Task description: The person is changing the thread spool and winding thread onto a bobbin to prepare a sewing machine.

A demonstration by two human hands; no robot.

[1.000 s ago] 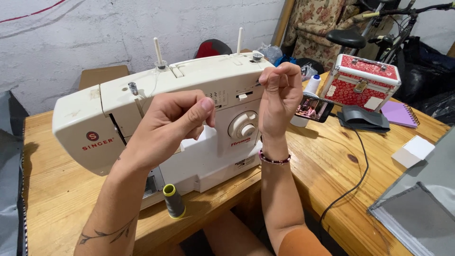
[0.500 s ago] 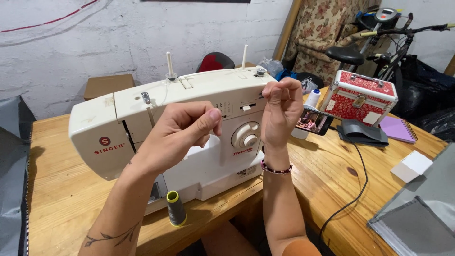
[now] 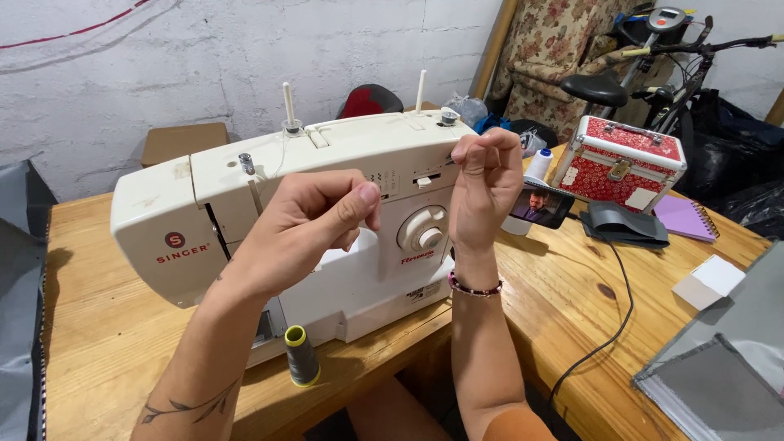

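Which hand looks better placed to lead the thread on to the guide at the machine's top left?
Probably the left hand. It is pinched shut in front of the sewing machine, just below the metal thread guide. The right hand is pinched near the machine's right end, farther from it.

Your left hand (image 3: 306, 224) is bare, no rings on the fingers; well below them, a thin leafy-branch tattoo marks the forearm. Your right hand (image 3: 483, 184) is bare too, with a beaded bracelet (image 3: 474, 287) at the wrist below the fingers. No sleeves show.
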